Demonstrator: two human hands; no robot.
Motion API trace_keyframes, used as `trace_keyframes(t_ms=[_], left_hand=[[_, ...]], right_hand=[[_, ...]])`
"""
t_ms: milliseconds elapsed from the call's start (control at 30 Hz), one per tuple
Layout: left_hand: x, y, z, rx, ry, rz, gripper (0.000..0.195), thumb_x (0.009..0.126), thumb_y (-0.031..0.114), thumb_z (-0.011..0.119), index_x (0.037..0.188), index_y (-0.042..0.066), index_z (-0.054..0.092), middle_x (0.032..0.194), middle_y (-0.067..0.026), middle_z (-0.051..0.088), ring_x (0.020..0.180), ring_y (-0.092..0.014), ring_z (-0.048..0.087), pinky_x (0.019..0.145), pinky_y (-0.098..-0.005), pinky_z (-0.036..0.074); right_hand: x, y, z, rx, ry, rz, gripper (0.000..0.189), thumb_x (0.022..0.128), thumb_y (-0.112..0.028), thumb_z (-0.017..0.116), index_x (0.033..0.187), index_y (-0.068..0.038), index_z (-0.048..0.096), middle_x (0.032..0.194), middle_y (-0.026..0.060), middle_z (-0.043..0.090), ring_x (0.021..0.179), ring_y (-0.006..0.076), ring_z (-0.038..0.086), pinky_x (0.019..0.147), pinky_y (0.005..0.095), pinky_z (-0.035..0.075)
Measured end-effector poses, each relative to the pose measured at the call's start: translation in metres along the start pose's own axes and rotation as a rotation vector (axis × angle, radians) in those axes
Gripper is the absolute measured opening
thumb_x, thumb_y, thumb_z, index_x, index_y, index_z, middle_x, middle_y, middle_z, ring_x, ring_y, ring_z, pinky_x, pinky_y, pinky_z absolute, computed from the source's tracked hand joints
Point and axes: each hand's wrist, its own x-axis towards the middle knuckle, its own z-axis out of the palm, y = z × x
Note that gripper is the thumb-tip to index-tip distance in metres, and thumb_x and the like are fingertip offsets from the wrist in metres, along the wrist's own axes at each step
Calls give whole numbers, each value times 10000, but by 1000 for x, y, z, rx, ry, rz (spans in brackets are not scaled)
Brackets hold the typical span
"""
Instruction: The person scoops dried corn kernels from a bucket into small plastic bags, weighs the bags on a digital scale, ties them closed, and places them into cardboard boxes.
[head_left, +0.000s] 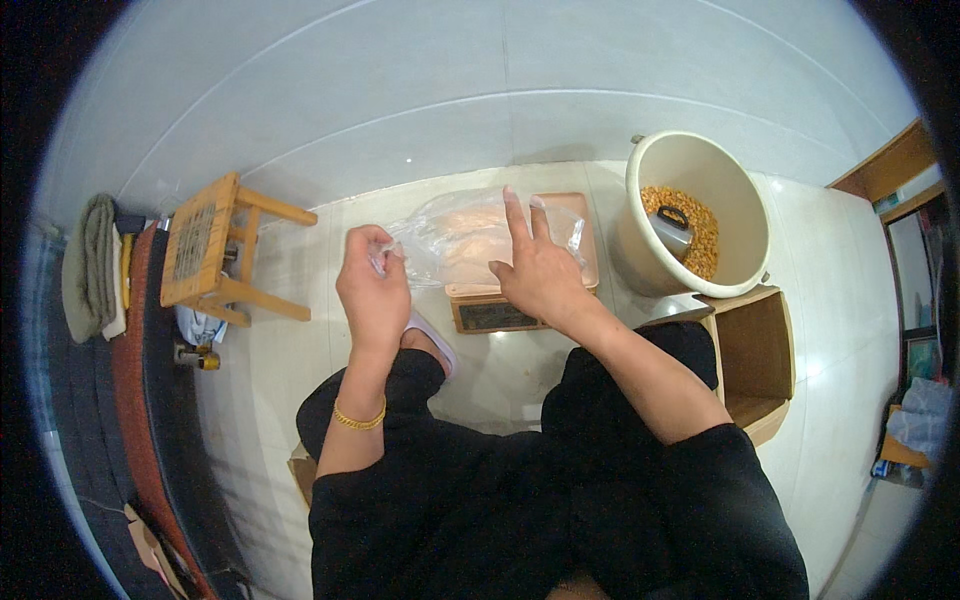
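Observation:
My left hand (377, 289) grips the bunched end of a clear plastic bag (465, 232), its fingers curled in. The bag stretches to the right across a pinkish flat-topped device (587, 225) with a dark front panel, perhaps a scale. Over the bag's right part is my right hand (541, 270), palm down with fingers spread; whether it presses on the film I cannot tell. To the right, a large cream bucket (637, 247) holds yellow kernels, like corn (701, 259), with a metal scoop (669, 231) resting in them.
A wooden stool (217, 255) lies on its side at the left, by a long dark bench with a red edge (135, 360). An open cardboard box (754, 360) stands beside my right knee, below the bucket. A tiled wall (450, 127) rises beyond the floor.

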Motion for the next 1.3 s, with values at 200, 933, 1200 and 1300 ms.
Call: trace_keyframes(t_ms=[200,933,1200,1300], left_hand=[[9,7,-18,-931,-197,-517,275,899,35,525,1173,34,507,774,7,490,536,-48,379,543,-198,350],[5,14,-17,-585,-305,-431,279,970,119,395,1187,49,555,1272,-72,563,532,-12,341,522,-168,333],[6,22,-9,-582,-316,-437,279,967,134,408,1189,48,554,1277,-70,560,528,-12,336,516,-169,333],[5,16,-20,-561,-308,-425,275,964,131,412,1182,51,560,1274,-65,560,542,-10,359,520,-169,337]], right_hand=[[4,11,8,60,71,-13,879,826,-248,622,1490,-149,54,1407,344,277,1091,519,516,924,506,453],[5,19,29,-54,-139,-284,479,818,-204,618,1235,8,515,990,262,621,951,400,607,855,456,479],[-7,12,-5,229,250,-670,345,810,-103,612,1145,-22,597,1086,221,602,943,320,630,828,387,504],[-34,-18,-68,1058,5,-508,425,882,-180,606,1276,-45,522,1096,124,591,956,205,619,860,334,482]])
